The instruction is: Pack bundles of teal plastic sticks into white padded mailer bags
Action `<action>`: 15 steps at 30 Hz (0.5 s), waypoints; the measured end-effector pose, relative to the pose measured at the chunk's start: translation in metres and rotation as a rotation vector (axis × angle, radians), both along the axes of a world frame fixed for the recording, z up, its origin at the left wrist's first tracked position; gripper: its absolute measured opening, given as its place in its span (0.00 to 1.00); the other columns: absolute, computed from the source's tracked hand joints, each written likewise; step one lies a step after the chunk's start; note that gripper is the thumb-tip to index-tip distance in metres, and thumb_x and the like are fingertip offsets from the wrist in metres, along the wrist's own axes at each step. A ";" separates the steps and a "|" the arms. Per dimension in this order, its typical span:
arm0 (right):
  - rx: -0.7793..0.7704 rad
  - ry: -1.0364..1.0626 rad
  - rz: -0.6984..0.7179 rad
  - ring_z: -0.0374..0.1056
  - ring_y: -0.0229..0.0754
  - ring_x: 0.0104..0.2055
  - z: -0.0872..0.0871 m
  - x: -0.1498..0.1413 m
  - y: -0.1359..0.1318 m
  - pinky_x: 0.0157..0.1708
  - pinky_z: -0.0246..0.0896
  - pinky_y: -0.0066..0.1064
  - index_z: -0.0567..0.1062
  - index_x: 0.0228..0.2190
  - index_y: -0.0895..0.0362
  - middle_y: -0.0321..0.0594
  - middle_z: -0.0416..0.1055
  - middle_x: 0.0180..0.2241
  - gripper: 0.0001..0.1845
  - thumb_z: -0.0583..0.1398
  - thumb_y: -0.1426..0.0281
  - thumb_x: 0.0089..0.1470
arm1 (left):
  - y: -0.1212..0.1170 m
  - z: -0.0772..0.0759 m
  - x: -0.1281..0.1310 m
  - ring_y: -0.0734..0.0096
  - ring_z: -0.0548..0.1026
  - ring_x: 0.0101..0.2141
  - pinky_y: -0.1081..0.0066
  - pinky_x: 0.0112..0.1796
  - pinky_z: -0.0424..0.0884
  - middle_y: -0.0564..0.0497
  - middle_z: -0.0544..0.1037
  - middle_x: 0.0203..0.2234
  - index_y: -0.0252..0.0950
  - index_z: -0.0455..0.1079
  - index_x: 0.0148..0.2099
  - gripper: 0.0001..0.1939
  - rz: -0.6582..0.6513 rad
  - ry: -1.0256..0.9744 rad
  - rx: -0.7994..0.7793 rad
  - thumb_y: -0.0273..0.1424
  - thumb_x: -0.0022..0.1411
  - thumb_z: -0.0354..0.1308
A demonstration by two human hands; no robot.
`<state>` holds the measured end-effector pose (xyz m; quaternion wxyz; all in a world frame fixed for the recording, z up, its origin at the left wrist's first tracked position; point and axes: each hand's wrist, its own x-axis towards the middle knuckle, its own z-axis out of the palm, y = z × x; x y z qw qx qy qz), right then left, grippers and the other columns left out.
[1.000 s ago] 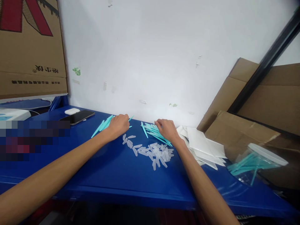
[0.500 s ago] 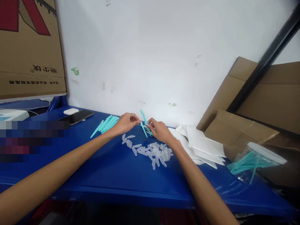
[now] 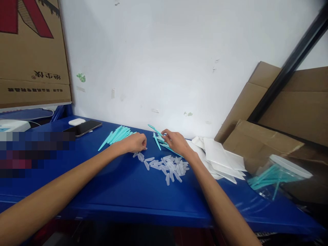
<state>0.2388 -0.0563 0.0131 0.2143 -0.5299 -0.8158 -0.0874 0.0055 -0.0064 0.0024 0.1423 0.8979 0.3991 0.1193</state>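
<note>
My right hand [image 3: 176,141] is closed on a slim teal eyebrow razor [image 3: 154,129], its tip pointing up and left. Several more teal razors lie beneath that hand, one razor [image 3: 156,141] just left of its fingers. My left hand [image 3: 137,142] has come down with curled fingers at the left end of the scattered translucent plastic caps [image 3: 170,167]. Whatever is between its fingertips is hidden. Behind the left wrist lies a pile of teal razors [image 3: 118,134], side by side on the blue table [image 3: 115,191].
White paper packets [image 3: 222,159] lie right of my right hand. A clear tub [image 3: 284,174] of teal razors is on its side farther right, by cardboard [image 3: 266,143]. A phone [image 3: 83,128] and a white case [image 3: 77,121] sit at the left. A wall [image 3: 159,68] stands behind.
My left hand has moved down and left from the razor to the caps, covering some of them. The razor in my right hand has tilted farther left and lower.
</note>
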 end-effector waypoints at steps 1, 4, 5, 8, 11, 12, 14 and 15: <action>0.005 -0.004 -0.002 0.73 0.42 0.36 0.000 0.000 0.000 0.32 0.56 0.27 0.69 0.48 0.51 0.38 0.79 0.37 0.11 0.51 0.66 0.68 | 0.000 -0.001 0.001 0.69 0.72 0.20 0.72 0.23 0.59 0.50 0.78 0.19 0.38 0.72 0.25 0.08 -0.006 0.001 0.001 0.35 0.54 0.60; 0.022 -0.013 -0.009 0.74 0.43 0.39 0.000 0.002 0.001 0.34 0.57 0.28 0.71 0.47 0.51 0.39 0.79 0.40 0.11 0.52 0.67 0.67 | -0.001 -0.001 0.004 0.67 0.73 0.22 0.72 0.24 0.59 0.50 0.78 0.21 0.38 0.72 0.28 0.07 -0.003 -0.016 0.035 0.34 0.56 0.58; 0.028 -0.016 -0.011 0.74 0.43 0.40 0.000 0.003 0.001 0.34 0.57 0.29 0.71 0.47 0.50 0.38 0.79 0.40 0.11 0.52 0.67 0.67 | -0.002 0.000 0.004 0.66 0.74 0.23 0.71 0.25 0.60 0.49 0.79 0.23 0.38 0.72 0.30 0.07 0.008 -0.031 0.057 0.34 0.58 0.57; 0.040 -0.022 -0.018 0.74 0.44 0.40 0.000 0.005 0.001 0.35 0.58 0.29 0.71 0.48 0.50 0.37 0.80 0.40 0.11 0.52 0.67 0.67 | -0.004 0.003 0.003 0.64 0.74 0.27 0.70 0.26 0.60 0.45 0.80 0.29 0.36 0.71 0.39 0.10 0.048 -0.082 0.128 0.35 0.64 0.50; 0.045 -0.025 -0.021 0.74 0.44 0.39 0.000 0.007 0.001 0.35 0.58 0.30 0.72 0.48 0.49 0.36 0.80 0.39 0.11 0.54 0.68 0.66 | -0.002 0.005 0.001 0.62 0.75 0.29 0.69 0.26 0.60 0.42 0.80 0.33 0.34 0.68 0.48 0.14 0.077 -0.126 0.181 0.32 0.66 0.45; 0.047 -0.025 -0.024 0.74 0.43 0.39 0.000 0.007 0.001 0.35 0.59 0.29 0.72 0.47 0.49 0.35 0.80 0.39 0.11 0.54 0.68 0.66 | 0.000 0.005 0.000 0.61 0.75 0.30 0.69 0.27 0.61 0.41 0.80 0.34 0.34 0.67 0.49 0.14 0.087 -0.142 0.198 0.31 0.67 0.45; 0.055 -0.023 -0.033 0.75 0.43 0.40 0.001 0.008 0.002 0.35 0.59 0.29 0.73 0.46 0.49 0.35 0.80 0.38 0.10 0.55 0.68 0.65 | 0.004 0.004 -0.001 0.59 0.76 0.36 0.68 0.30 0.64 0.39 0.79 0.39 0.34 0.67 0.51 0.15 0.109 -0.174 0.233 0.30 0.67 0.44; 0.060 -0.022 -0.039 0.75 0.43 0.40 0.001 0.009 0.002 0.35 0.59 0.29 0.73 0.46 0.49 0.35 0.80 0.38 0.10 0.55 0.69 0.65 | 0.006 0.004 -0.001 0.58 0.76 0.39 0.67 0.33 0.65 0.39 0.79 0.42 0.34 0.68 0.50 0.15 0.121 -0.190 0.253 0.30 0.67 0.44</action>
